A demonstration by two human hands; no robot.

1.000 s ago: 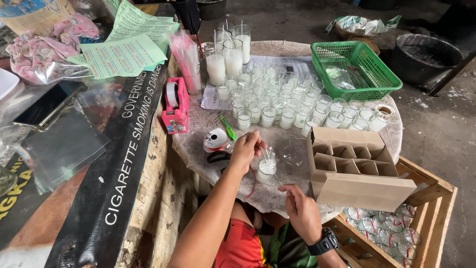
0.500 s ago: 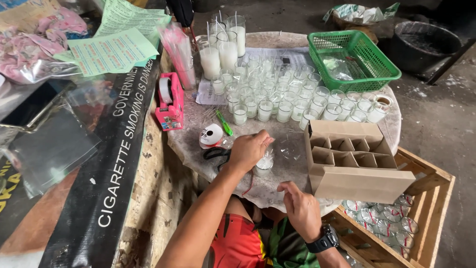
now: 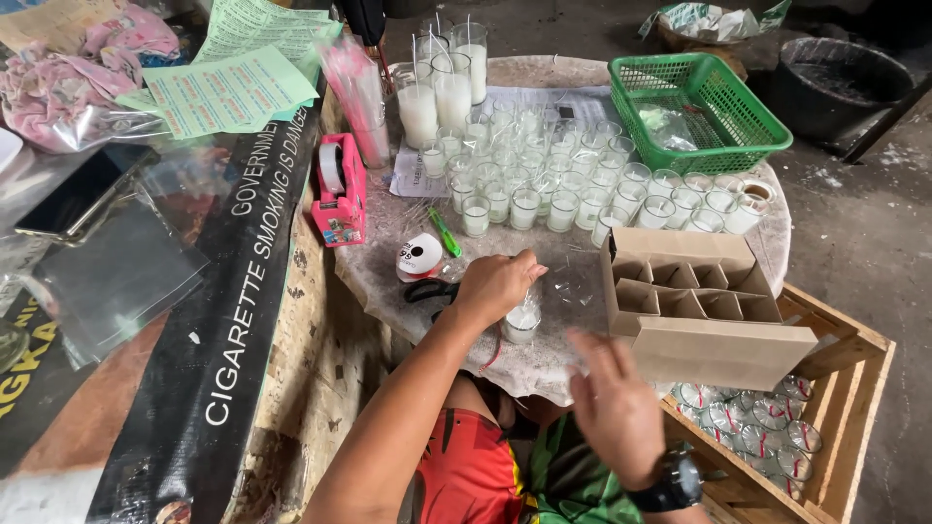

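Grip: the left hand [image 3: 495, 284] is closed over the top of a small glass candle [image 3: 521, 322]; the right hand [image 3: 614, 403] is held open above the near edge, with nothing in it.
Place: the candle is stood on the round table [image 3: 388, 254], left of the cardboard box [image 3: 704, 315].
Hidden: the candle's rim is covered by fingers; the right hand is blurred.
Materials: clear glass, white wax; brown divided cardboard; green plastic mesh basket [image 3: 709, 109], far right.
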